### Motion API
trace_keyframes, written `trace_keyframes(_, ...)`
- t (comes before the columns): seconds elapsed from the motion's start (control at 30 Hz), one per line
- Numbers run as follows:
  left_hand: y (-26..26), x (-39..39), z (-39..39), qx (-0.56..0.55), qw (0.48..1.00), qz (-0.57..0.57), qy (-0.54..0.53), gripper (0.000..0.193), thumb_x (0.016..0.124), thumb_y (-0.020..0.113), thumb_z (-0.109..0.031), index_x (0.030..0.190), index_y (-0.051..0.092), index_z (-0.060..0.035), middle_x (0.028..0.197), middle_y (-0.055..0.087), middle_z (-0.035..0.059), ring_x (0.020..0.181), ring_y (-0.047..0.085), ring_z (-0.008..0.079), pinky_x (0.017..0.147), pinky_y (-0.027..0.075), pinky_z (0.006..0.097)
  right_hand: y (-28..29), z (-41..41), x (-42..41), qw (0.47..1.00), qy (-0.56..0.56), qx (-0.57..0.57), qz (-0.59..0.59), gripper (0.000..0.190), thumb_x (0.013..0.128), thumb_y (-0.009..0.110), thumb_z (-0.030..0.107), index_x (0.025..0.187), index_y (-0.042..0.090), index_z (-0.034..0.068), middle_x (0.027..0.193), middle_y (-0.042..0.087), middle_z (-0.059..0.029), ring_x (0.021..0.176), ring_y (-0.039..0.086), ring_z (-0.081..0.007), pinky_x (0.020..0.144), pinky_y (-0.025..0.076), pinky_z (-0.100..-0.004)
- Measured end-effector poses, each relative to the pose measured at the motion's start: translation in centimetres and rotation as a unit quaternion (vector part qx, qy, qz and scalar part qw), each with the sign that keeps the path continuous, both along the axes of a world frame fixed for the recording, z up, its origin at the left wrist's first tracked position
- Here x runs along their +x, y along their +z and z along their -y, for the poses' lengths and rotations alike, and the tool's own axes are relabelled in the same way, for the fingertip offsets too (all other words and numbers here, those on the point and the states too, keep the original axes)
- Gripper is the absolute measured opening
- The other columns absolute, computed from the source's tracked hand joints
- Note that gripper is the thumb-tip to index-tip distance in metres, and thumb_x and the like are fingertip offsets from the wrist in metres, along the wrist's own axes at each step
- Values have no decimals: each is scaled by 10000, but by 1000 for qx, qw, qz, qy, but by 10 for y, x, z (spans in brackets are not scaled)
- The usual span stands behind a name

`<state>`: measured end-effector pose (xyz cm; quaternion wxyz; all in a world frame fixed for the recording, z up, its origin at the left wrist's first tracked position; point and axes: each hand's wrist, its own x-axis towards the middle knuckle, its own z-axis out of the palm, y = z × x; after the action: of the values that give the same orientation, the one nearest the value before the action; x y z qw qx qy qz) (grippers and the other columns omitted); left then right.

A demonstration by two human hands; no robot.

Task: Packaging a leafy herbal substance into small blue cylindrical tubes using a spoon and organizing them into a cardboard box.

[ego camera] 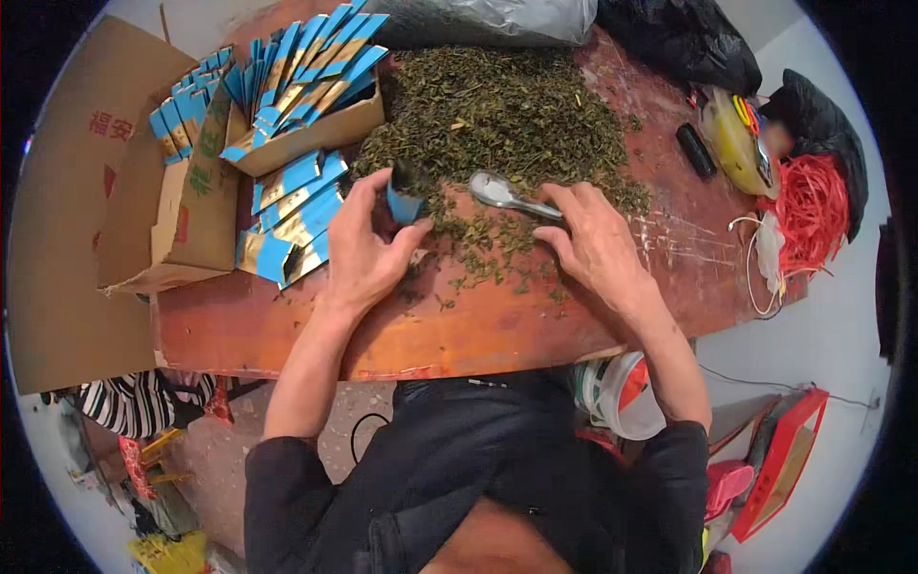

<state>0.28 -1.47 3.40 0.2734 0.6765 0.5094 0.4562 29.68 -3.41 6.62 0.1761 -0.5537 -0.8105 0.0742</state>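
My left hand grips a small blue packet whose mouth faces up and looks dark inside. Between the thumb and fingers of my right hand is the handle of a metal spoon. No leaf shows in the spoon's pale, shiny bowl. Just beyond both hands spreads a large heap of dried green leaves, which look like tea. Loose bits of leaf are scattered between the hands. Several blue-and-gold packets lie to the left of my left hand.
A low cardboard tray is heaped with blue-and-gold packets beside a larger carton. Plastic bags line the back of the red wooden table. At right are a black cylinder and red plastic strips.
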Motion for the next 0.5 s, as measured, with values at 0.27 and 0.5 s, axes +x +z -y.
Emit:
trace_keyframes(0.27,21,-5,-2,-61,998,1,6,526,771,815,-123,1250,621,-21,1050,668,131,802,666,248,750,549,369,-14,-4,-20,997,-65,34,0,271,932,711,109,1194,678,48,1022,698,-185,882,683,-396,781,549,-454)
trace_keyframes(0.5,24,-16,-1,-32,999,4,-12,525,783,806,-123,1262,609,-35,1083,661,160,919,680,329,820,544,430,6,-6,-44,991,-82,95,-48,108,909,726,76,993,744,12,926,720,-173,839,703,-352,736,548,-408)
